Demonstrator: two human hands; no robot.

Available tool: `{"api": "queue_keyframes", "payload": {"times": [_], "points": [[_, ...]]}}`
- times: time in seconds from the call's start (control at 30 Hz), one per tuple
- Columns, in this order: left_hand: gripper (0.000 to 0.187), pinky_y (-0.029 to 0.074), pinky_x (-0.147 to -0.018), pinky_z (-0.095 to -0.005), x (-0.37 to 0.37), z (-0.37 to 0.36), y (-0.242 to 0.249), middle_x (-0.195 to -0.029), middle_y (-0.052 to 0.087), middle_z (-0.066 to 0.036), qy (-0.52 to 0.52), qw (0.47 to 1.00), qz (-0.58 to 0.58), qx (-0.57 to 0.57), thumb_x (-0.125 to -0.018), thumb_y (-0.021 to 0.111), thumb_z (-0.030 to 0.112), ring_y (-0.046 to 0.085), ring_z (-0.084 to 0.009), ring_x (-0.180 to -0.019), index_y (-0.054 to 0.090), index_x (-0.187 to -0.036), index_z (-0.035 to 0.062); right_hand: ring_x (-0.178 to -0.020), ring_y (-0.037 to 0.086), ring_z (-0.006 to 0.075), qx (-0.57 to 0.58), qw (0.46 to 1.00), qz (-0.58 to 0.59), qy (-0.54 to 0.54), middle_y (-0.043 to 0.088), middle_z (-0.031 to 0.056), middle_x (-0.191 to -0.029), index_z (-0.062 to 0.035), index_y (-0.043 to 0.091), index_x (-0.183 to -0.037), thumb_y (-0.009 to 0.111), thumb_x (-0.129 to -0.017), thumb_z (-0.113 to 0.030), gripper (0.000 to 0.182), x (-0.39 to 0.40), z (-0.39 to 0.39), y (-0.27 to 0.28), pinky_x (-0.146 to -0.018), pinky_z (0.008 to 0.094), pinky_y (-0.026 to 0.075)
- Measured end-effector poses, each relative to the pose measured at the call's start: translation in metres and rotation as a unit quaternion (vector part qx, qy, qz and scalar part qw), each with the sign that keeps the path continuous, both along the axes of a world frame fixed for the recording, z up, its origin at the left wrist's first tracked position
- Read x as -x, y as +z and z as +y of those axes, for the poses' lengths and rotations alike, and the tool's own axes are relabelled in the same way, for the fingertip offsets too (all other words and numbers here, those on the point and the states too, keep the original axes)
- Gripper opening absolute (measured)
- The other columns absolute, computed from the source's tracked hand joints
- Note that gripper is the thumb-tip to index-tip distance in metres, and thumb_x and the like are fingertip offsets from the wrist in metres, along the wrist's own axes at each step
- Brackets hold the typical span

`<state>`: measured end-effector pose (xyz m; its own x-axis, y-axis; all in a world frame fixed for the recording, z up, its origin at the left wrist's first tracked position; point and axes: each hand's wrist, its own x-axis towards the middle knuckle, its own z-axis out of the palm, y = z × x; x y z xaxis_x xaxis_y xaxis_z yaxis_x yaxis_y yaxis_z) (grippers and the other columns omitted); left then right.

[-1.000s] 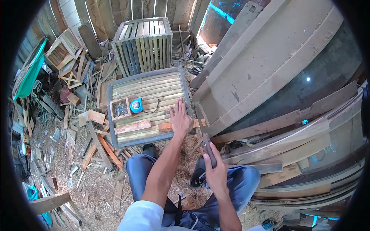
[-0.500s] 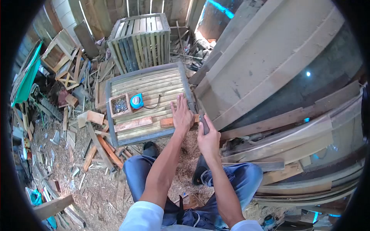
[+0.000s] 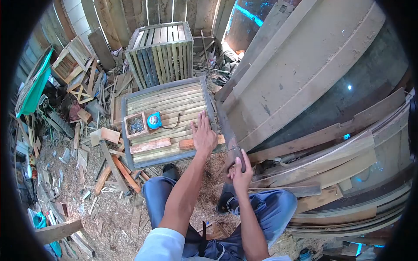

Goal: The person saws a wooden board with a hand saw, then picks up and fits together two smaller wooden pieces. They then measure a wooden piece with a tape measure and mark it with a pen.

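Observation:
My left hand lies flat with fingers stretched out, pressing on a short reddish wood strip on a slatted wooden crate top. The strip's right end reaches over the crate's right frame. My right hand is closed round the dark handle of a handsaw, its blade pointing up and away beside the strip's end. Part of the handle is hidden by my fingers. A second wood strip lies to the left. Behind it are a blue tape measure and a small wooden box holding small metal bits.
A slatted crate stands behind. Large boards lean at the right, with stacked planks below them. Wood scraps and sawdust cover the floor on the left. My knees flank the space before the crate top.
My right hand has drawn the saw down toward me, and more of its blade shows now. My left hand stays on the wood strip. The view has tilted slightly upward.

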<state>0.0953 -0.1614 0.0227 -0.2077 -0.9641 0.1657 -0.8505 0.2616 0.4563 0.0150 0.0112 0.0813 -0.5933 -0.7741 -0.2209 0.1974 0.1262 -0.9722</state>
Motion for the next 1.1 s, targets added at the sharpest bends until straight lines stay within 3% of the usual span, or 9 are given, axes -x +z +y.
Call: {"api": "queue_keyframes", "payload": {"times": [0.2,0.23,0.43,0.8,0.83,0.93,0.97,1.07,1.1], "points": [[0.057,0.01,-0.12,-0.0529,-0.001,0.0,0.001,-0.16,0.023,-0.008,0.003,1.0,0.021,-0.018,-0.083,0.046,0.014,0.017,-0.0223,-0.149,0.042,-0.138,0.0012,-0.076,0.067,0.0183,-0.081,0.927,0.351,0.103,0.071,0.0168,-0.095,-0.0035,0.059,-0.129,0.058,-0.097,-0.02,0.036,0.003,0.014,0.104,-0.07,0.0317,0.053],[0.056,0.01,-0.12,-0.0529,-0.001,0.0,0.002,-0.16,0.023,-0.008,0.003,1.0,0.024,-0.019,-0.083,0.045,0.013,0.017,-0.0224,-0.149,0.042,-0.138,0.0013,-0.109,0.063,0.0396,-0.103,0.933,0.322,0.122,0.066,0.0284,-0.109,-0.0012,0.057,-0.129,0.058,-0.095,-0.018,0.038,-0.004,0.015,0.133,-0.09,0.0405,0.05],[0.055,0.01,-0.12,-0.0536,-0.002,0.003,-0.003,-0.16,0.024,-0.009,-0.002,1.0,0.024,-0.001,-0.084,0.045,0.012,0.018,-0.0237,-0.149,0.041,-0.137,0.0008,-0.103,0.065,0.0407,-0.154,0.92,0.326,0.15,0.066,0.028,-0.108,-0.0001,0.058,-0.127,0.059,-0.094,-0.019,0.038,-0.011,0.014,0.18,-0.087,0.0418,0.051],[0.056,0.012,-0.12,-0.0549,-0.008,0.001,-0.005,-0.16,0.022,-0.011,-0.018,1.0,0.015,-0.002,-0.082,0.047,0.014,0.017,-0.026,-0.149,0.041,-0.136,0.0007,-0.106,0.064,0.0387,-0.009,0.944,0.327,0.05,0.063,0.029,-0.111,-0.0003,0.057,-0.128,0.061,-0.093,-0.015,0.039,-0.023,-0.03,0.021,-0.083,0.0398,0.054],[0.056,0.012,-0.12,-0.0548,-0.007,0.003,-0.004,-0.16,0.022,-0.011,-0.015,1.0,0.019,-0.002,-0.082,0.047,0.013,0.017,-0.0259,-0.149,0.041,-0.136,0.001,-0.078,0.072,0.0314,0.084,0.901,0.425,0.012,0.07,0.0219,-0.092,-0.0056,0.053,-0.135,0.059,-0.096,-0.018,0.041,-0.017,-0.022,-0.022,-0.066,0.0376,0.056],[0.056,0.011,-0.12,-0.0545,-0.003,0.005,-0.006,-0.16,0.022,-0.01,-0.01,1.0,0.018,0.0,-0.082,0.046,0.013,0.017,-0.0254,-0.149,0.041,-0.136,0.0018,-0.052,0.056,0.0138,0.058,0.998,0.021,-0.014,0.058,0.005,-0.066,-0.0108,0.049,-0.14,0.055,-0.1,-0.02,0.042,-0.009,-0.008,-0.04,-0.051,0.0321,0.05],[0.056,0.011,-0.12,-0.0544,-0.007,0.003,-0.006,-0.16,0.022,-0.01,-0.01,1.0,0.012,0.003,-0.082,0.046,0.013,0.016,-0.0252,-0.149,0.041,-0.136,0.0021,-0.047,0.035,0.0043,0.07,0.994,-0.077,-0.042,0.038,-0.0057,-0.06,-0.013,0.047,-0.143,0.052,-0.102,-0.021,0.042,-0.007,-0.01,-0.042,-0.043,0.0259,0.041],[0.056,0.011,-0.12,-0.0538,-0.004,0.0,-0.003,-0.16,0.022,-0.01,-0.007,1.0,-0.005,-0.025,-0.082,0.046,0.013,0.017,-0.0247,-0.149,0.041,-0.137,0.0017,-0.046,0.04,0.0055,0.032,0.999,-0.02,0.016,0.042,-0.0029,-0.059,-0.0113,0.052,-0.139,0.055,-0.101,-0.021,0.039,0.002,-0.009,-0.004,-0.043,0.0265,0.041],[0.056,0.011,-0.12,-0.0538,-0.002,0.0,-0.004,-0.16,0.022,-0.01,-0.005,1.0,0.003,-0.015,-0.082,0.046,0.013,0.017,-0.0247,-0.149,0.041,-0.136,0.0017,-0.057,0.05,0.0147,-0.01,0.996,0.08,0.035,0.052,0.0052,-0.072,-0.0088,0.053,-0.137,0.056,-0.1,-0.02,0.039,0.006,-0.006,0.011,-0.054,0.0301,0.045]]}}
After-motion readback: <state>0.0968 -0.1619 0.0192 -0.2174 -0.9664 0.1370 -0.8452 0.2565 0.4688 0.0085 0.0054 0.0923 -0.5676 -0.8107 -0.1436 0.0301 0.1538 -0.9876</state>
